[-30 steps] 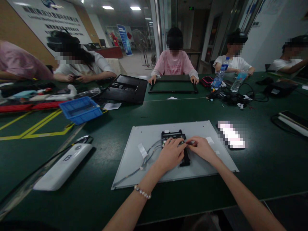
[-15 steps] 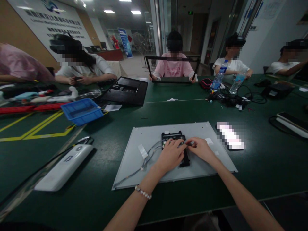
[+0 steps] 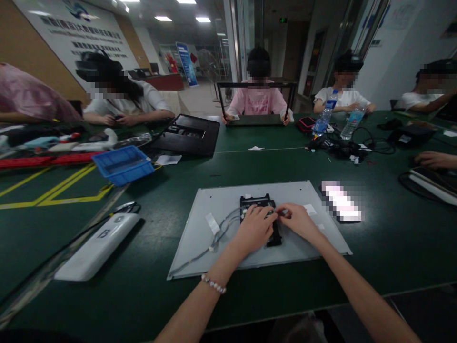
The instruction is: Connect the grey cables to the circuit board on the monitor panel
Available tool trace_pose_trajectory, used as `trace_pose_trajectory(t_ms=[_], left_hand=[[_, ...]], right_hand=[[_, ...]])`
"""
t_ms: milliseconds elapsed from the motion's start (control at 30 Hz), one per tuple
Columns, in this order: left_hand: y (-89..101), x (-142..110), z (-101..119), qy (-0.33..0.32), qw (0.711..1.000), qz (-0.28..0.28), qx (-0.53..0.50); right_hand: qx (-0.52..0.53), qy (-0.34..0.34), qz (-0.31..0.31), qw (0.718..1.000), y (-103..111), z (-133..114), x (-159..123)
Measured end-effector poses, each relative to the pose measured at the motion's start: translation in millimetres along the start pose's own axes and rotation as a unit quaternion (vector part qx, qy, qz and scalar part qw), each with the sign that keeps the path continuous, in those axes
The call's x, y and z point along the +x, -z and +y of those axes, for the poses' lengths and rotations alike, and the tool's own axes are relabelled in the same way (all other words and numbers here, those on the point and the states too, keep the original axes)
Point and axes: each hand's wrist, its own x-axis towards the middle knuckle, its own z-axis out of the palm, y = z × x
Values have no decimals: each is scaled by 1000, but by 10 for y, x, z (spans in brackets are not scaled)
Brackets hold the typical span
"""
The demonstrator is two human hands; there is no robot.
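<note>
A light grey flat panel [image 3: 307,245] lies on the table in front of me. On its middle rests a black plastic frame-like part [image 3: 274,237], partly covered by my hands. My left hand [image 3: 254,229] is over this part with its fingers bent down onto it, gripping it. At the part's right edge, my right hand [image 3: 298,221] is closed in a pinch, its fingertips close to the left ones. Whatever those fingertips hold is too small to see. Thin grey cables [image 3: 194,258] run from the part across the panel, beside a white tape strip [image 3: 213,224].
To the left are a white power bank-like case [image 3: 98,247] with a cable and a blue tray [image 3: 123,164]. A phone [image 3: 341,202] lies right of the panel. Farther back are a black cover [image 3: 185,136], bottles [image 3: 324,114] and cables. Several people sit around; one holds a black frame [image 3: 257,123].
Both my hands stay almost in place on the black part. Another person's hand has come in at the far right edge, over the dark and white device there.
</note>
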Motion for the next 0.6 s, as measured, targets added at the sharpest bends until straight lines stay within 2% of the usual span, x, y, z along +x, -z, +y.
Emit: trace_pose_trajectory(t_ms=[233,333,467,600], left_hand=[[19,4,1,16,1000,7,-24],[88,13,-52,28,999,19,-28],[324,-47,-205,75,996,45,-19],[596,-322,-395,132,990,41,-9]], right_hand=[[40,-8,-4,999,33,-18,-13],[44,-18,-3,999,55,-24,-17],[45,-24,-12,999,79,-21,-24],[58,-29,-12,998,110,-21,-38]])
